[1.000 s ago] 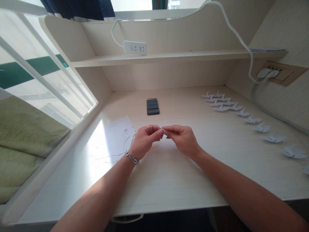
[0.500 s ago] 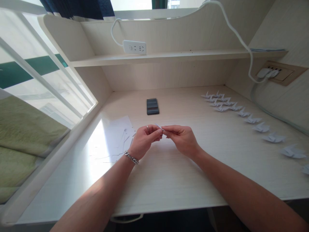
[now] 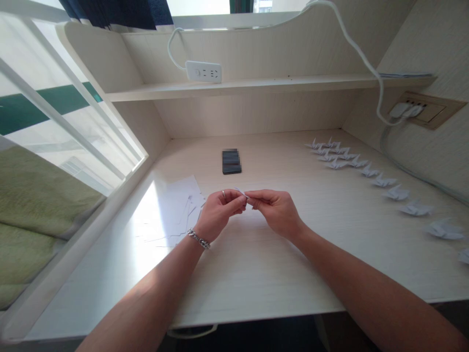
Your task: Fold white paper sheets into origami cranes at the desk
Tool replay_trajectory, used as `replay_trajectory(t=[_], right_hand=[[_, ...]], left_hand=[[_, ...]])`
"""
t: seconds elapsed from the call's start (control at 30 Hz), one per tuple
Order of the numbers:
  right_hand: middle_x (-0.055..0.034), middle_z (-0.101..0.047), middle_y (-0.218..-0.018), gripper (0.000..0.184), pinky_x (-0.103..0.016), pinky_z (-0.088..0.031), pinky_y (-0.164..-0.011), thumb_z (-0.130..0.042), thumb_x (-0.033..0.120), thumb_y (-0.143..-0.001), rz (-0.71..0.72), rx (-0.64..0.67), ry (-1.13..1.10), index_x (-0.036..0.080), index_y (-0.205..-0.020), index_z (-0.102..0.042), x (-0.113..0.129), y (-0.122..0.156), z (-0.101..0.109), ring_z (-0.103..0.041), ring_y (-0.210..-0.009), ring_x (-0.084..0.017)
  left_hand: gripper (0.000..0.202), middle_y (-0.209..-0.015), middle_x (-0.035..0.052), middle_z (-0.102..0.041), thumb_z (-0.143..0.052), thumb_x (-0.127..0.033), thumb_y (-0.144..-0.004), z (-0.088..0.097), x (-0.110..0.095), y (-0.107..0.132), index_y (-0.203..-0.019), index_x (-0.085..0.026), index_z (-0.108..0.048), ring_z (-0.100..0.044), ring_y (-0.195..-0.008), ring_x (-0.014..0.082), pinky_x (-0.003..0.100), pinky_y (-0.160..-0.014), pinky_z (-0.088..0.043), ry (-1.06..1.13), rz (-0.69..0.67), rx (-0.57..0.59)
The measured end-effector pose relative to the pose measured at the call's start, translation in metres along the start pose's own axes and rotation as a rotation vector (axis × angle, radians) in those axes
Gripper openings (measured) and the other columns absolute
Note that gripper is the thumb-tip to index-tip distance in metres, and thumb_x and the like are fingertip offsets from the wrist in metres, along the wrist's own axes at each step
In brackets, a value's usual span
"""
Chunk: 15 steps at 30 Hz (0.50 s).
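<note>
My left hand (image 3: 220, 212) and my right hand (image 3: 275, 210) meet above the middle of the pale wooden desk (image 3: 256, 274). Both pinch a small folded piece of white paper (image 3: 242, 193), mostly hidden between the fingertips. The left hand wears a ring and a metal bracelet at the wrist. Loose white paper sheets (image 3: 172, 212) lie just left of my left hand.
A row of several folded paper cranes (image 3: 366, 168) runs along the right side of the desk. A dark phone (image 3: 231, 162) lies flat behind the hands. A white power strip (image 3: 203, 71) sits on the shelf; a wall socket (image 3: 421, 110) with plugs is at right.
</note>
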State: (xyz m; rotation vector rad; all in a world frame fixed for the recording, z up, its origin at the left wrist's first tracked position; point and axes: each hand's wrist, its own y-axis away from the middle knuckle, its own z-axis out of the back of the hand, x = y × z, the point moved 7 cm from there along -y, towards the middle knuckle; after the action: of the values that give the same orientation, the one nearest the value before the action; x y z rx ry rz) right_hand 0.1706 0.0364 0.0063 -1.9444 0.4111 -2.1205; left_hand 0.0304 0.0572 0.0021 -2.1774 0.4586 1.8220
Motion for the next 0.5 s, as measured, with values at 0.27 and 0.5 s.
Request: replay_trajectory(t=[0.27,0.5], right_hand=[[-0.0037,-0.077,-0.09,0.018,-0.037,-0.057,-0.08,-0.073,0.03,-0.078,0.007,-0.002,0.009,0.025,-0.095,-0.078,0.0003,0.0005,0.0006,-0.071,-0.083,-0.021],[-0.0038,-0.077,-0.089,0.018,-0.038,-0.057,-0.079,-0.073,0.03,-0.079,0.008,0.005,0.013,0.024,-0.095,-0.078,0.0002,0.0009,0.0002,-0.07,-0.082,-0.021]], left_hand=[[0.02,-0.068,0.001,-0.063,-0.076,-0.031,-0.075,-0.0007,0.0,0.0001,-0.076,-0.013,-0.067,-0.057,-0.068,0.0109,0.026,-0.069,-0.046,0.021,0.01,-0.004],[0.019,-0.068,0.0009,-0.063,-0.075,-0.03,-0.076,0.0,0.0009,-0.0004,-0.076,-0.013,-0.067,-0.057,-0.067,0.0105,0.026,-0.07,-0.046,0.011,0.011,-0.008]])
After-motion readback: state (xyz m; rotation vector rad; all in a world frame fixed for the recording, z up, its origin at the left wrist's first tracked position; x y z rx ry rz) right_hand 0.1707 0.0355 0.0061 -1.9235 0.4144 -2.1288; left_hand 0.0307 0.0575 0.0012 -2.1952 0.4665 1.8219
